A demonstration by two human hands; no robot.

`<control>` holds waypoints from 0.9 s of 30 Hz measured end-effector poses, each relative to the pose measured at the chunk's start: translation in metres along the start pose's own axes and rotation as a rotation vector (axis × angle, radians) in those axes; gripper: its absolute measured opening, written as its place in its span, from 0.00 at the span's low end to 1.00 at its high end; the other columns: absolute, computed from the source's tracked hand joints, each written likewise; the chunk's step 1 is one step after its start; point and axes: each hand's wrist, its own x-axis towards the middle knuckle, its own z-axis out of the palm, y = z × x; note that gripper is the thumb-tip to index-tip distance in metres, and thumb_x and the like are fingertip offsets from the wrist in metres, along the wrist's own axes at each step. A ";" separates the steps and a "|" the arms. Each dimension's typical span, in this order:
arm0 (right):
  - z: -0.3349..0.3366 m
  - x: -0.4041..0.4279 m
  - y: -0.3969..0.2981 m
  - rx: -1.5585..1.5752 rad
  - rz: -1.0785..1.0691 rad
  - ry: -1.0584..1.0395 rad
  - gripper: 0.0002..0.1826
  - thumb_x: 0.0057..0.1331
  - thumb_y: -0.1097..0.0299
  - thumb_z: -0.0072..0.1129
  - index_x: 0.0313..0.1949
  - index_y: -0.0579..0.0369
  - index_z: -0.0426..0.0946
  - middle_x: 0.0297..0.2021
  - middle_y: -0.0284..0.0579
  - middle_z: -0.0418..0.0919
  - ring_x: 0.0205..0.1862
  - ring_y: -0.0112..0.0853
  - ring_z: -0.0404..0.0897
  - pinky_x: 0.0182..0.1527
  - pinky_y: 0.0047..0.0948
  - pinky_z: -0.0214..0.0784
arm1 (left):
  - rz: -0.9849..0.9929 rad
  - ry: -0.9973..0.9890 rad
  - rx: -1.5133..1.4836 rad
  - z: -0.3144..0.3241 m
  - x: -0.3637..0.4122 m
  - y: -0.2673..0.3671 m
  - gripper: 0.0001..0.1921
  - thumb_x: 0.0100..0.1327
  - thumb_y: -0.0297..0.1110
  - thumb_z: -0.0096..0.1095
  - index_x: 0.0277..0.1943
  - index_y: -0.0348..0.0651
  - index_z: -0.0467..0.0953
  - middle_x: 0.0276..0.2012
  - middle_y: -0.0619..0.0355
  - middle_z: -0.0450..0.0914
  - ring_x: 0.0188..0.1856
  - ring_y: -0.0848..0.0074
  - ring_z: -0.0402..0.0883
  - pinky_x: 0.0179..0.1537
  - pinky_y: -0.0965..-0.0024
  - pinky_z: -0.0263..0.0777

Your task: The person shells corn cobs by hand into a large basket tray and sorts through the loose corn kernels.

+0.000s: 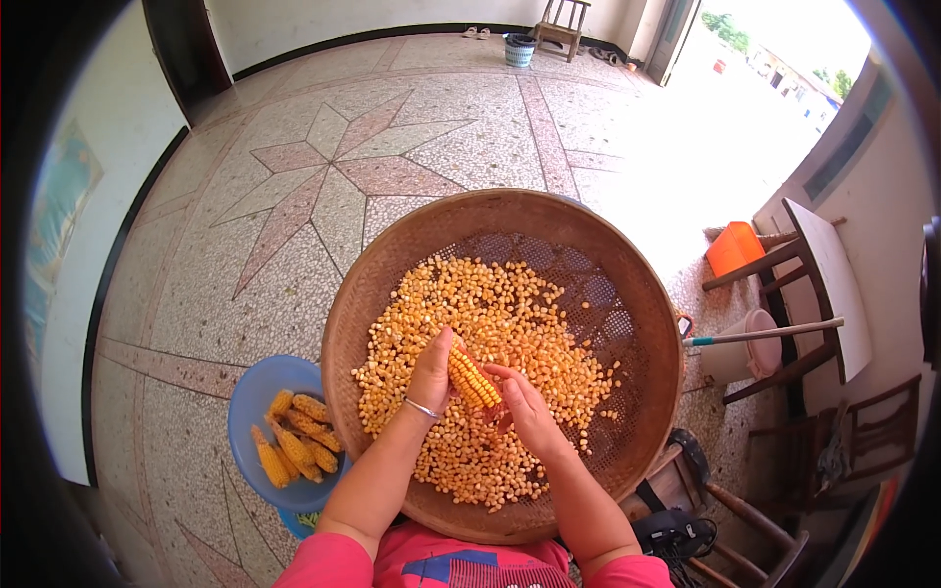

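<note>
An ear of dried corn [472, 378] is held over a round woven bamboo sieve basket [500, 202]. My left hand [432, 373] grips its upper left side, the thumb pointing up along it. On the ear's right side, a reddish strip with the kernels gone shows beside rows of yellow kernels. My right hand [526, 408] is at that bare side with its fingers curled; whether it grips or only touches the ear is hard to tell. Loose corn kernels [485, 301] cover much of the basket's mesh bottom below both hands.
Left of the basket, a blue plastic basin [246, 441] holds several corn ears [298, 441]. At right are a wooden table [831, 287], an orange bin [735, 250], a pale lidded bucket [739, 353], a pole [764, 332] and wooden chairs [882, 419]. A small basket [519, 51] stands far back.
</note>
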 end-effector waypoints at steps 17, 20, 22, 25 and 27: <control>0.004 0.002 0.004 0.099 0.251 0.121 0.27 0.70 0.45 0.34 0.40 0.58 0.71 0.18 0.35 0.70 0.14 0.20 0.62 0.17 0.19 0.54 | 0.089 -0.088 0.150 -0.006 0.002 -0.012 0.24 0.68 0.56 0.39 0.31 0.43 0.70 0.24 0.64 0.70 0.27 0.84 0.69 0.32 0.78 0.66; -0.001 0.003 0.010 0.132 0.174 0.141 0.27 0.71 0.46 0.32 0.40 0.59 0.71 0.19 0.36 0.71 0.15 0.20 0.67 0.17 0.19 0.57 | 0.070 -0.110 0.128 0.000 -0.001 -0.005 0.24 0.68 0.57 0.39 0.32 0.44 0.69 0.25 0.65 0.70 0.27 0.84 0.69 0.33 0.78 0.67; 0.005 0.003 0.009 0.206 0.177 0.137 0.26 0.71 0.46 0.32 0.40 0.59 0.70 0.20 0.37 0.71 0.15 0.20 0.67 0.17 0.19 0.58 | 0.079 -0.119 0.142 -0.003 -0.001 -0.006 0.24 0.68 0.56 0.39 0.32 0.44 0.69 0.25 0.65 0.70 0.27 0.84 0.69 0.33 0.78 0.66; 0.005 0.003 0.009 0.256 0.162 0.097 0.26 0.71 0.47 0.33 0.41 0.59 0.69 0.22 0.38 0.71 0.17 0.21 0.68 0.18 0.20 0.59 | 0.127 -0.167 0.250 0.001 -0.003 -0.005 0.24 0.68 0.56 0.40 0.34 0.42 0.70 0.26 0.65 0.70 0.30 0.83 0.69 0.35 0.78 0.65; 0.003 0.002 0.010 0.233 0.145 0.056 0.25 0.71 0.47 0.34 0.42 0.60 0.68 0.22 0.38 0.71 0.17 0.21 0.67 0.19 0.20 0.59 | 0.170 -0.200 0.347 0.002 -0.004 -0.006 0.24 0.68 0.56 0.41 0.36 0.40 0.70 0.28 0.64 0.70 0.32 0.83 0.69 0.37 0.78 0.64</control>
